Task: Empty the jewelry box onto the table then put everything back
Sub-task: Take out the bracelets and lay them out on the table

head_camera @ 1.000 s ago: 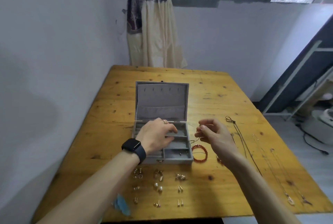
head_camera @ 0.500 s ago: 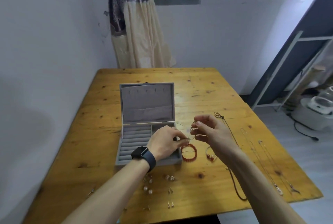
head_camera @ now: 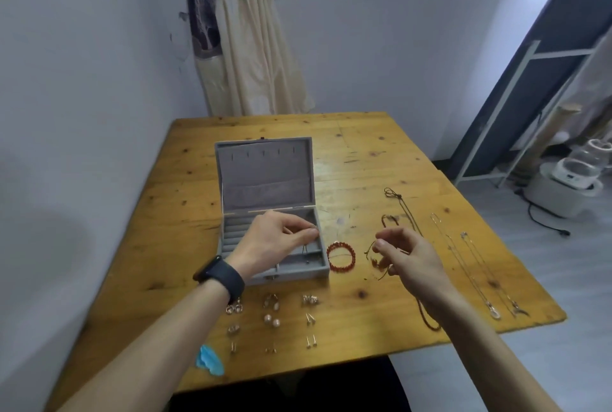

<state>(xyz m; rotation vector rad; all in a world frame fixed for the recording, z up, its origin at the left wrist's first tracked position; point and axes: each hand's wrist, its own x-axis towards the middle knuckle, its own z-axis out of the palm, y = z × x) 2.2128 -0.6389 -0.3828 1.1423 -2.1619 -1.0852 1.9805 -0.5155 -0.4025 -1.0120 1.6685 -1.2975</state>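
- Earrings (head_camera: 273, 320) are laid in rows on the near tabletop (head_camera: 364, 153), just in front of the jewelry box (head_camera: 299, 274);
- a thin chain (head_camera: 304, 250) is pinched by the left hand (head_camera: 275, 242) and hung into a right-side compartment of the open box;
- the right hand (head_camera: 409, 256) is held with curled fingers; whether anything is gripped cannot be told;
- a red bead bracelet (head_camera: 341, 257) is set just beside the box; necklaces (head_camera: 463, 262) are stretched out further right.

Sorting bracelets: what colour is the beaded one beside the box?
The bracelet is red-orange; head view.
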